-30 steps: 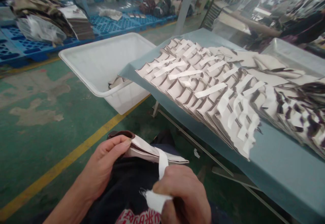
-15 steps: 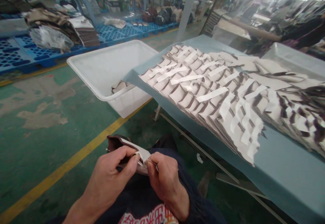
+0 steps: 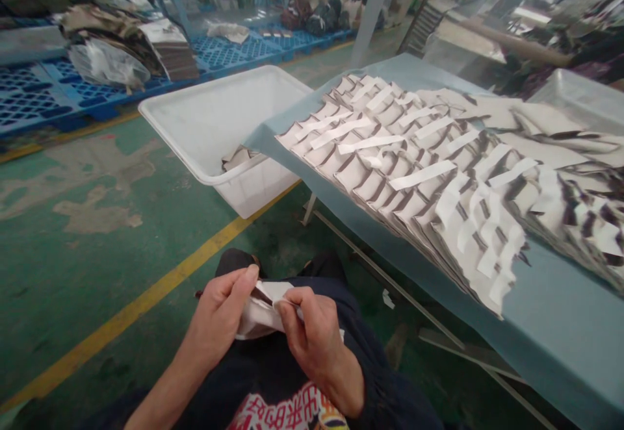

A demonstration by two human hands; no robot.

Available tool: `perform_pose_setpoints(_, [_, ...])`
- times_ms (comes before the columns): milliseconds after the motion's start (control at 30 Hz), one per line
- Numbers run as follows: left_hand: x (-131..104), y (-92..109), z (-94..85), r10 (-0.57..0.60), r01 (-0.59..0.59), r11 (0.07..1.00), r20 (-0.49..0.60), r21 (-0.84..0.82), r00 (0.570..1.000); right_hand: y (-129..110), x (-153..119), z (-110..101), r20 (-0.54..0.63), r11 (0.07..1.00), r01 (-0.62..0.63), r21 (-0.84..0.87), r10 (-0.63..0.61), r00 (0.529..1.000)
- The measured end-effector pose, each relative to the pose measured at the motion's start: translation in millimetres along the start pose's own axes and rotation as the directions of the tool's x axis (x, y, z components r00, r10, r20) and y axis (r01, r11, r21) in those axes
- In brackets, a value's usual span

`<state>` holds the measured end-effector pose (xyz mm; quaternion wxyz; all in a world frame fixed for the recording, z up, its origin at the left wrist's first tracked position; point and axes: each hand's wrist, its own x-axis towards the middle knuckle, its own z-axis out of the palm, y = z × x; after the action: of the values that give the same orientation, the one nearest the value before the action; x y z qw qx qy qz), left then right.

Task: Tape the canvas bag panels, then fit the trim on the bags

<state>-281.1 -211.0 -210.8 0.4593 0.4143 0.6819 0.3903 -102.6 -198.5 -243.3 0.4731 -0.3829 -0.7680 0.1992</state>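
A small folded piece (image 3: 258, 318), off-white with a dark brown side, is held over my lap between both hands. My left hand (image 3: 221, 310) pinches its left end with thumb and forefinger, the fingers closed. The right end is gripped by my right hand (image 3: 314, 326), thumb and fingertips pressed together on its pale edge. Between the two hands the piece's upper edge shows a dark gap. To the right, overlapping rows of pale pieces with white strips (image 3: 390, 151) cover much of a blue-grey table (image 3: 560, 326).
A white plastic tub (image 3: 195, 125) with a few pieces inside stands beyond the table's left corner. Blue pallets (image 3: 234, 53) with stacked goods lie behind it. Below the table run metal bars (image 3: 380, 271). A clear bin (image 3: 580, 95) sits at the right back.
My left hand has turned and closed nearer the piece's top edge. The piece has rotated, so more of its pale side shows. The view has shifted slightly.
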Motion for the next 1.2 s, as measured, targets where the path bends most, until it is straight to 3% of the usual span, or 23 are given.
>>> perform_pose_setpoints(167, [-5,16,-17.6,0.083,-0.091,0.994,0.122,0.062,0.989,-2,5,-8,-0.042,1.000,0.005,-0.015,-0.006,0.999])
perform_pose_setpoints(300, [-2,24,-21.2,0.184,-0.205,0.975,0.204,0.090,0.962,-4,9,-16,-0.074,0.998,-0.002,-0.056,-0.002,0.997])
perform_pose_setpoints(500, [-4,33,-20.5,0.456,-0.496,0.855,0.232,0.154,0.859,-5,14,-29,-0.075,0.998,-0.054,-0.042,0.051,0.996])
perform_pose_setpoints(567, [-6,33,-18.5,0.498,-0.536,0.829,0.226,0.161,0.838,-5,16,-32,-0.070,0.995,-0.096,-0.018,0.094,0.993])
perform_pose_setpoints(700, [-8,28,-13.0,0.428,-0.446,0.893,0.186,0.065,0.884,-5,19,-37,-0.059,0.988,-0.151,0.034,0.152,0.987])
perform_pose_setpoints(933, [-11,32,-10.5,0.305,-0.318,0.946,0.158,0.060,0.939,0,23,-37,-0.062,0.994,0.109,-0.013,-0.109,0.992])
perform_pose_setpoints(1067, [-13,37,-3.6,0.172,-0.181,0.971,0.069,0.158,0.983,1,21,-30,-0.027,0.985,0.171,0.028,-0.170,0.985])
perform_pose_setpoints(1200, [-10,22,8.7,0.049,-0.048,0.999,0.029,-0.022,0.998,-1,15,-24,-0.002,0.991,0.112,0.067,-0.112,0.994])
